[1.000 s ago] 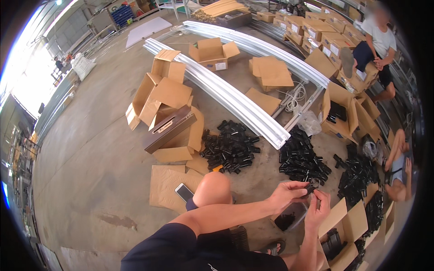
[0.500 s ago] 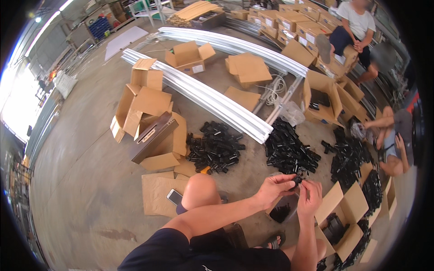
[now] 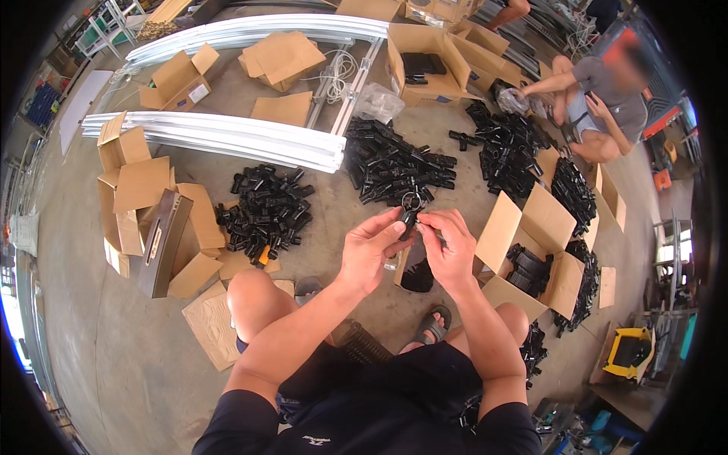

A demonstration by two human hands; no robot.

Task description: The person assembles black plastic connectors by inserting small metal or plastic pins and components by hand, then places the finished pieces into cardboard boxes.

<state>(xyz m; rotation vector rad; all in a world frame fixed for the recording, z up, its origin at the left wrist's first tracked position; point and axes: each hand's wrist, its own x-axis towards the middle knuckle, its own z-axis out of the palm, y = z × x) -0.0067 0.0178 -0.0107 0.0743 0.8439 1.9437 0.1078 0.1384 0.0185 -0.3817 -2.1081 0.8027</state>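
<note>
— What is the person wearing?
— Dark shorts (image 3: 379,409), black or very dark navy, with a small line of pale lettering near the hem of one leg.
— Sleeves?
— None in sight; both forearms are bare up to the hands (image 3: 371,250), and so are the knees.
— Footwear?
— A grey open sandal (image 3: 432,324) with a broad strap. No gloves, watch or rings to be seen.

Everything is lying around the heap of pipe fittings (image 3: 398,163) on the floor (image 3: 98,334). Left of it another fittings pile (image 3: 265,212) is sitting, with folded cartons (image 3: 148,205) farther left. Behind it long rails (image 3: 227,136) are stretching. Right of it an open box (image 3: 535,254) is standing, holding fittings. Nearer than it, the hands (image 3: 409,246) are hovering.
</note>
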